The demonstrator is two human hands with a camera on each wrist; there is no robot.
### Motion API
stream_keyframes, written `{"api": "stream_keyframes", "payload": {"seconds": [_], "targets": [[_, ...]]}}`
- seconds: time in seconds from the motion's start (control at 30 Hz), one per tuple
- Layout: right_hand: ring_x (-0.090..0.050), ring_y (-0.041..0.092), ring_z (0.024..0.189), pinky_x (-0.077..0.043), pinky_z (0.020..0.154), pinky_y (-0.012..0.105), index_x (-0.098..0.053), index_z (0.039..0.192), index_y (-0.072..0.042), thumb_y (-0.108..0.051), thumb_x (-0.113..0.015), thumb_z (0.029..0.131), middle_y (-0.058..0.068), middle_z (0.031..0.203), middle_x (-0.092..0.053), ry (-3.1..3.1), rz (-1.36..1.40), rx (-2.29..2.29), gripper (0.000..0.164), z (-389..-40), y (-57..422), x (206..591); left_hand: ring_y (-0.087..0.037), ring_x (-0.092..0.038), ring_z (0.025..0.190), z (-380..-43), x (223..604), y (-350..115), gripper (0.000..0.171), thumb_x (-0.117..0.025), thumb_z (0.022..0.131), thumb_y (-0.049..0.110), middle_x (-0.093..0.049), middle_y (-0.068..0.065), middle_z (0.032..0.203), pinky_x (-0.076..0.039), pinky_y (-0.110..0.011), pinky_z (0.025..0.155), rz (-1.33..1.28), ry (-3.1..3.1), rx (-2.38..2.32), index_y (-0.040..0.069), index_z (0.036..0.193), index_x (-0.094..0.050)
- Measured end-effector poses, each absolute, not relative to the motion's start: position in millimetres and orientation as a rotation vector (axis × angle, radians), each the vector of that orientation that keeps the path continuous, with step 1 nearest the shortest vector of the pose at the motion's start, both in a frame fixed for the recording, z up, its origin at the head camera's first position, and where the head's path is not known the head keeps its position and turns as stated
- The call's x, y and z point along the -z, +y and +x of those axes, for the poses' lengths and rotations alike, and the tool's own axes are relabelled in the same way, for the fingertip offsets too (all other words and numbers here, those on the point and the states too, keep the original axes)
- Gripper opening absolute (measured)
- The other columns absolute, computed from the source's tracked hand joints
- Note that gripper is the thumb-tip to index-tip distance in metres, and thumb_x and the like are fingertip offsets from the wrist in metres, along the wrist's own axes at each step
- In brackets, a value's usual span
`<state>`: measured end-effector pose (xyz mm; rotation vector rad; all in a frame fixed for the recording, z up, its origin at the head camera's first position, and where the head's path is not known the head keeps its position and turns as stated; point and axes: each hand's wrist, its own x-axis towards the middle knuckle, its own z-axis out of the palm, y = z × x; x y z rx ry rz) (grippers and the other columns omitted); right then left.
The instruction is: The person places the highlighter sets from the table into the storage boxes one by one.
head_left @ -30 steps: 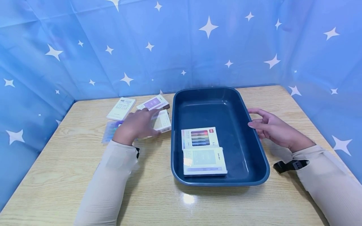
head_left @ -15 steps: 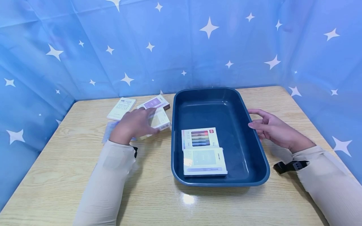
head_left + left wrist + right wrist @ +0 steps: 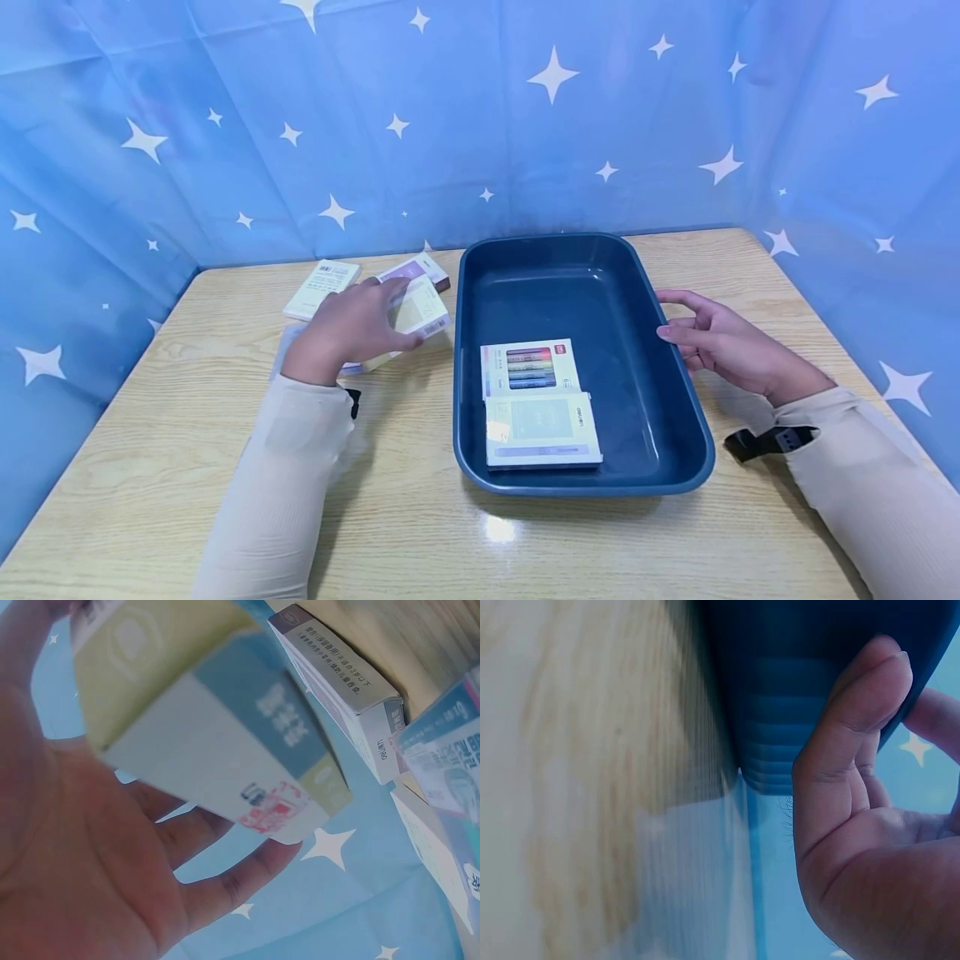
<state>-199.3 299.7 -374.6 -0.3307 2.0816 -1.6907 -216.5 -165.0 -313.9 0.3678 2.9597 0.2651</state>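
- Left hand (image 3: 352, 329): part-way spread, holding a cream-and-white box (image 3: 418, 310) between thumb and fingers. Box tilted, left of the tub and apart from it. Left wrist view: fingers behind the box, palm facing it.
- Right hand (image 3: 727, 343): narrow, fingers bent, gripping the tub's right rim, thumb over the edge. Right wrist view: digits on both sides of the wall.
- Dark blue tub (image 3: 555, 304): on the wooden table (image 3: 150, 467), between the hands. Two flat boxes inside, both near-left.
- Window box (image 3: 529, 368) in the tub: coloured sticks show through its front.
- Pale box (image 3: 543, 429) in the tub: on the near side, its far edge meeting the window box; overlap cannot be told.
- Left part of table: purple-labelled box (image 3: 429, 268) behind the held one; white box (image 3: 318, 292) beyond the left hand; bluish packet (image 3: 287, 343) partly hidden by that hand.
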Motion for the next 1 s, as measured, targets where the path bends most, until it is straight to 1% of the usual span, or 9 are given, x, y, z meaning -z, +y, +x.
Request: {"api": "stream_keyframes", "payload": {"seconds": [0.2, 0.43, 0.5, 0.57, 0.7, 0.83, 1.0], "targets": [[-0.075, 0.019, 0.088, -0.06, 0.071, 0.035, -0.023, 0.152, -0.014, -0.015, -0.05, 0.105, 0.004, 0.111, -0.075, 2.081, -0.338, 1.688, 0.054, -199, 300, 375, -0.028, -0.055, 0.101, -216, 314, -163, 0.092, -0.075, 0.078, 0.056, -0.057, -0.015, 0.135, -0.044, -0.055, 0.091, 0.367, 2.974, -0.29, 0.021, 0.155, -0.038], [-0.074, 0.018, 0.086, -0.059, 0.071, 0.034, -0.021, 0.153, -0.014, -0.016, -0.051, 0.105, 0.003, 0.109, -0.075, 2.098, -0.318, 1.671, 0.056, -199, 300, 374, -0.028, -0.056, 0.103, -214, 312, -157, 0.091, -0.074, 0.08, 0.056, -0.053, -0.015, 0.144, -0.043, -0.052, 0.091, 0.39, 2.974, -0.318, 0.023, 0.155, -0.037], [-0.073, 0.017, 0.084, -0.059, 0.07, 0.033, -0.021, 0.153, -0.013, -0.016, -0.051, 0.105, 0.003, 0.107, -0.076, 2.1, -0.316, 1.671, 0.057, -199, 300, 374, -0.029, -0.056, 0.108, -214, 313, -155, 0.091, -0.074, 0.08, 0.056, -0.051, -0.016, 0.147, -0.043, -0.053, 0.094, 0.399, 2.977, -0.325, 0.022, 0.156, -0.036], [-0.071, 0.016, 0.08, -0.059, 0.069, 0.032, -0.021, 0.153, -0.013, -0.016, -0.051, 0.105, 0.003, 0.105, -0.075, 2.096, -0.317, 1.674, 0.057, -199, 300, 374, -0.031, -0.056, 0.117, -214, 314, -154, 0.091, -0.074, 0.08, 0.057, -0.048, -0.016, 0.15, -0.042, -0.055, 0.099, 0.41, 2.982, -0.32, 0.022, 0.156, -0.036], [-0.07, 0.015, 0.077, -0.059, 0.069, 0.032, -0.021, 0.153, -0.013, -0.015, -0.051, 0.105, 0.004, 0.103, -0.075, 2.079, -0.327, 1.686, 0.057, -199, 300, 374, -0.034, -0.051, 0.132, -214, 316, -152, 0.091, -0.073, 0.081, 0.059, -0.045, -0.014, 0.154, -0.038, -0.06, 0.106, 0.431, 2.99, -0.314, 0.022, 0.156, -0.037], [-0.07, 0.016, 0.076, -0.058, 0.068, 0.032, -0.021, 0.153, -0.013, -0.015, -0.051, 0.105, 0.004, 0.104, -0.076, 2.079, -0.329, 1.686, 0.057, -199, 301, 375, -0.034, -0.049, 0.136, -215, 318, -150, 0.089, -0.073, 0.081, 0.06, -0.044, -0.013, 0.155, -0.036, -0.061, 0.108, 0.437, 2.996, -0.319, 0.024, 0.155, -0.038], [-0.068, 0.015, 0.073, -0.057, 0.065, 0.031, -0.021, 0.153, -0.014, -0.016, -0.051, 0.105, 0.003, 0.101, -0.075, 2.082, -0.324, 1.682, 0.057, -199, 300, 374, -0.033, -0.045, 0.14, -215, 320, -148, 0.089, -0.072, 0.081, 0.061, -0.044, -0.011, 0.156, -0.031, -0.063, 0.112, 0.441, 3.001, -0.33, 0.028, 0.155, -0.037]]}}
